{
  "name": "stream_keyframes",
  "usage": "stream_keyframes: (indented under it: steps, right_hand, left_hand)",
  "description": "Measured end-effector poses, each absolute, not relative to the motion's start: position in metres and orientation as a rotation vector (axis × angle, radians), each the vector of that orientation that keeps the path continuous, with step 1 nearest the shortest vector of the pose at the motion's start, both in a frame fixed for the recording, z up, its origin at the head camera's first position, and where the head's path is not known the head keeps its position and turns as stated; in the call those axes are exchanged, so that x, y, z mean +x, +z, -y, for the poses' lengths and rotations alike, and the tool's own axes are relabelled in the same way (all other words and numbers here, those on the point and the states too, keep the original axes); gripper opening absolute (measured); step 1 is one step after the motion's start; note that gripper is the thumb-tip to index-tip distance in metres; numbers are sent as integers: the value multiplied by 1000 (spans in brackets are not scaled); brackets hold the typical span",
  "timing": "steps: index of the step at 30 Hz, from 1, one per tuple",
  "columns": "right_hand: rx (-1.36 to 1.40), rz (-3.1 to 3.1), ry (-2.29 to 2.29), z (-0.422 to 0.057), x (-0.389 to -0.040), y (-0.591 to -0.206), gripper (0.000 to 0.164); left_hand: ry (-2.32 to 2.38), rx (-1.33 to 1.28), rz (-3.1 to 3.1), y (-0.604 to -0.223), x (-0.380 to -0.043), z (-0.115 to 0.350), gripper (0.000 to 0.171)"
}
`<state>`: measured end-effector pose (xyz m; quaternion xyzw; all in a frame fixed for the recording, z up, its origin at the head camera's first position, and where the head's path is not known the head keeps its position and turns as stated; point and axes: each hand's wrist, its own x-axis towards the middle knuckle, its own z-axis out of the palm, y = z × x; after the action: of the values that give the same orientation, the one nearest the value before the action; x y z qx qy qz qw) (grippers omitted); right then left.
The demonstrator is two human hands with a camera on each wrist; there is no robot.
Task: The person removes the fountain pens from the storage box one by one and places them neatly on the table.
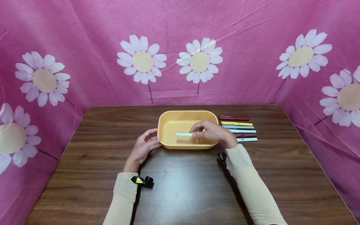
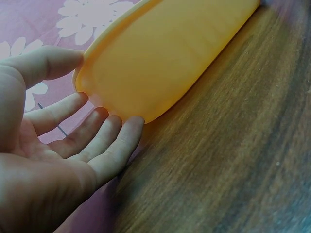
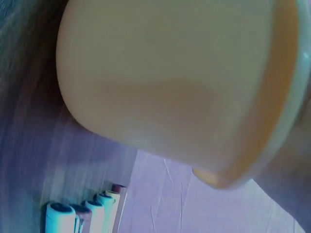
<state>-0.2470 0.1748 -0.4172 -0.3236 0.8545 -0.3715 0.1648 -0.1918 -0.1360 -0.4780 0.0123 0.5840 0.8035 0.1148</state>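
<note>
A yellow rectangular tub (image 1: 174,145) with rounded corners stands on the table. In the head view my left hand (image 1: 142,147) is at its left end. Seen from the left wrist, the left hand's thumb and fingertips (image 2: 133,124) touch the tub's end wall, spread and only slightly bent. Over the inside of the tub, my right hand (image 1: 208,130) pinches a pale mint-white pen (image 1: 183,134) between thumb and fingers, its free end pointing left. The right wrist view shows the tub's outer wall (image 3: 160,58) large, hiding that hand's fingers and the pen.
Right of the tub several pens lie side by side: a dark red pen (image 1: 234,118), a yellow pen (image 1: 239,123), a white pen (image 1: 247,131) and others, partly behind the right wrist. The brown wooden table (image 1: 180,187) meets a pink flowered cloth (image 1: 239,78) at its far edge.
</note>
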Motion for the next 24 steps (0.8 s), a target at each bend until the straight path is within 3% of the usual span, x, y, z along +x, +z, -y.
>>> stream_keyframes:
  steps: [24]
  right_hand:
    - [-900, -2559, -1051, -206, -237, -410, 15]
  left_hand:
    - [2356, 57, -1695, -477, -192, 137, 52]
